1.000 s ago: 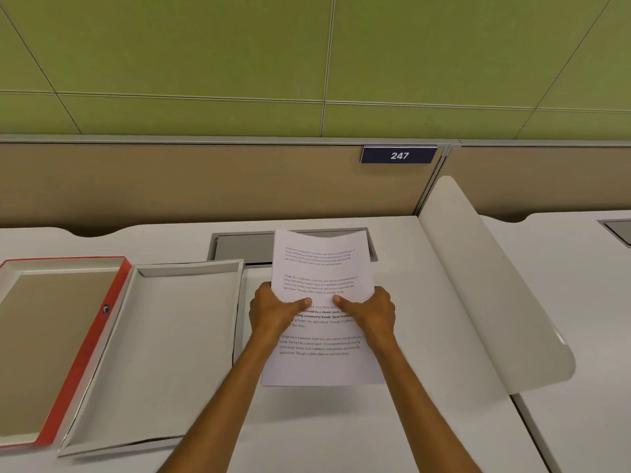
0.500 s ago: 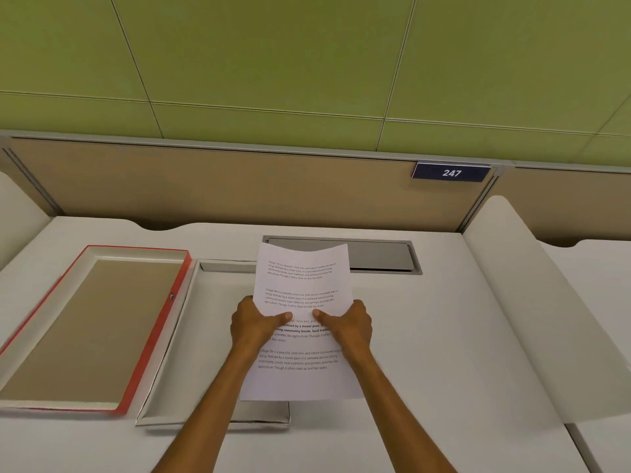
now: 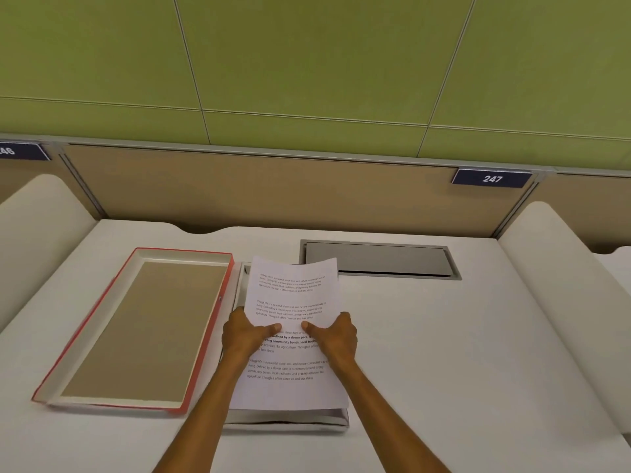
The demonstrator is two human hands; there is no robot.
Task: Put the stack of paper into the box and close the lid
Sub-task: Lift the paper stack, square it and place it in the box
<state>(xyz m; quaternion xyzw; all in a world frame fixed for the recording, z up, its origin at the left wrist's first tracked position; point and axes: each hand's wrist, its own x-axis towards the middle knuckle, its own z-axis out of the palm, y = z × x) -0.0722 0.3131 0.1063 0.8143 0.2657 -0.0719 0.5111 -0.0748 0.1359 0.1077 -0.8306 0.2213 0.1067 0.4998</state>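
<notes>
A stack of white printed paper point(image 3: 290, 298) hangs over the open white box point(image 3: 290, 419), covering nearly all of it. My left hand point(image 3: 244, 336) grips the stack's left edge and my right hand point(image 3: 336, 334) grips its right edge, thumbs on top. Only the box's front wall and a strip of its far left rim show around the sheets. Whether the paper touches the box floor I cannot tell. The red-edged lid point(image 3: 136, 329) lies upside down just left of the box, its brown inside facing up.
All of this sits on a white desk point(image 3: 444, 353). A grey cable hatch point(image 3: 379, 259) is set into it at the back right. White curved dividers point(image 3: 566, 295) rise on both sides, and a brown partition with a 247 plate point(image 3: 491, 179) stands behind.
Both hands have carried the paper leftwards from beside the box to directly over it. The camera has swung left, bringing the whole lid into view.
</notes>
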